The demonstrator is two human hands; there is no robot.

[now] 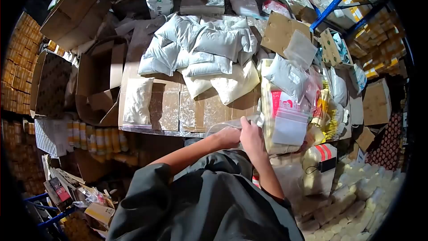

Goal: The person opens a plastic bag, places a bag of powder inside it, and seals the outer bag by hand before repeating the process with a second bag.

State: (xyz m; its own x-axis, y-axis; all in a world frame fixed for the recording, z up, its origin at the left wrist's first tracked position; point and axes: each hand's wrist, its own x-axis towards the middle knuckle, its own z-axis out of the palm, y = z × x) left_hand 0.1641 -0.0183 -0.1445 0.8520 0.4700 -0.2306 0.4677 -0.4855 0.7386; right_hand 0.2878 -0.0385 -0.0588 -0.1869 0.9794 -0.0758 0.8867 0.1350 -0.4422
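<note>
Close to my body, at the table's front edge, my left hand [228, 137] and my right hand [252, 137] come together with bent fingers. Both are closed on a clear plastic bag [217, 127], which spreads to the left and a little to the right of them; its contents cannot be made out. Beyond the hands lies a pile of filled white bags [217, 42], with cream-coloured bags [236, 82] at its near side. A single filled zip bag [138, 100] lies flat at the left of the cardboard-covered table [191, 107].
Right of my hands are stacked empty zip bags [290, 127], a pink packet [281, 100] and a filled bag [286, 76]. An open carton [100, 80] stands left of the table. Blue shelving [334, 2] is at the back right. Several wrapped rolls [96, 138] lie below left.
</note>
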